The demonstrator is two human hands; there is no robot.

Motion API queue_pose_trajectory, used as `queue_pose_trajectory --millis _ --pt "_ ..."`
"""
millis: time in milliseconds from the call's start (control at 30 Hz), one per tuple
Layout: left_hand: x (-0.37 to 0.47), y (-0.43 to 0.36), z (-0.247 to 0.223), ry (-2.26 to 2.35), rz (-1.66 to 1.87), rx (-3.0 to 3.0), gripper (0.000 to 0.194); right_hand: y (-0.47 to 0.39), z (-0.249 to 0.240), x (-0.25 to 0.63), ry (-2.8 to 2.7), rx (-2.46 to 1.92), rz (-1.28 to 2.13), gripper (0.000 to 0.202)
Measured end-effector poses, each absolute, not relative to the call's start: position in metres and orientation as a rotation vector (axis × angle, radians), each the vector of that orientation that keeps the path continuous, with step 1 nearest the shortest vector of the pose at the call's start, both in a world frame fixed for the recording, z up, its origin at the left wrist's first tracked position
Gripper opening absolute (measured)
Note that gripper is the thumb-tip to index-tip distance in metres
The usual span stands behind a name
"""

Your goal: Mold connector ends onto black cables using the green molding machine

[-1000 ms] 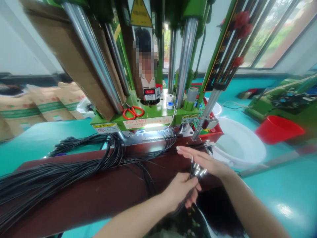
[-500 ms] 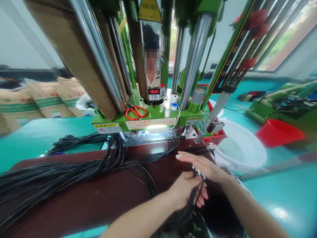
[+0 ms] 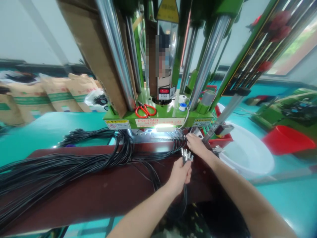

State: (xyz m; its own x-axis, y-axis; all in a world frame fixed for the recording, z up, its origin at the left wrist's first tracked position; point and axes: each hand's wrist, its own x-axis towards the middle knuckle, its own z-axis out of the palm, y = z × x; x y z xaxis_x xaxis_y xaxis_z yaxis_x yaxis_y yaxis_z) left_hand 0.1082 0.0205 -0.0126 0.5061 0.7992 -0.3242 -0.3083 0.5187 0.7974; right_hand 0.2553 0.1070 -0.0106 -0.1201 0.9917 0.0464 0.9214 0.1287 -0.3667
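My left hand (image 3: 180,175) is closed around a bundle of black cables, with their silvery metal connectors (image 3: 187,155) sticking up above the fist. The cable tails (image 3: 185,198) hang down below it. Farther forward, my right hand (image 3: 196,145) reaches to the right end of the machine's lower plate (image 3: 148,135). Its fingers are bent together beside thin black cables (image 3: 174,142) that curve out of the plate. Whatever lies between those fingertips is too small to make out. A large bunch of black cables (image 3: 86,165) spreads leftward over the dark red table (image 3: 99,195).
Above the plate stands a green press (image 3: 158,114) with steel columns. Red-handled scissors (image 3: 145,111) and a blue-and-white tape roll (image 3: 182,106) lie on its ledge. A white tub (image 3: 250,148) and a red bucket (image 3: 288,139) are at right, and paper sacks (image 3: 56,94) at left.
My right hand has moved away from the bundle, forward to the plate's right end. My left hand has raised the connectors slightly, moving forward and left. The head view has shifted.
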Motion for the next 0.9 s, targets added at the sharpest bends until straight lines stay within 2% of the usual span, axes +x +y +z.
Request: queue_pose_trajectory --millis 133,333,433,533,600,733,900 --pt "0.108 0.018 -0.014 0.762 0.744 0.801 0.037 0.101 0.004 0.252 -2.222 -1.896 0.534 0.03" --pt "0.103 0.011 -0.014 0.734 0.761 0.828 0.038 0.048 0.034 0.263 -2.085 -1.964 0.839 0.008" --pt "0.102 0.009 -0.013 0.716 0.757 0.835 0.038 -0.001 0.034 0.269 -1.795 -2.012 1.118 0.007" --pt "0.104 0.005 -0.012 0.724 0.725 0.919 0.032 -0.044 0.022 0.267 -1.165 -1.765 1.425 0.02" --pt "0.108 0.001 -0.012 0.755 0.697 1.06 0.026 -0.061 0.011 0.259 -0.859 -1.567 1.429 0.028" --pt "0.114 -0.005 -0.014 0.803 0.684 1.414 0.02 -0.07 -0.007 0.242 -0.61 -1.363 1.265 0.031" --pt "0.119 -0.006 -0.017 0.839 0.639 1.555 0.019 -0.069 -0.006 0.233 -0.548 -1.395 1.153 0.037"
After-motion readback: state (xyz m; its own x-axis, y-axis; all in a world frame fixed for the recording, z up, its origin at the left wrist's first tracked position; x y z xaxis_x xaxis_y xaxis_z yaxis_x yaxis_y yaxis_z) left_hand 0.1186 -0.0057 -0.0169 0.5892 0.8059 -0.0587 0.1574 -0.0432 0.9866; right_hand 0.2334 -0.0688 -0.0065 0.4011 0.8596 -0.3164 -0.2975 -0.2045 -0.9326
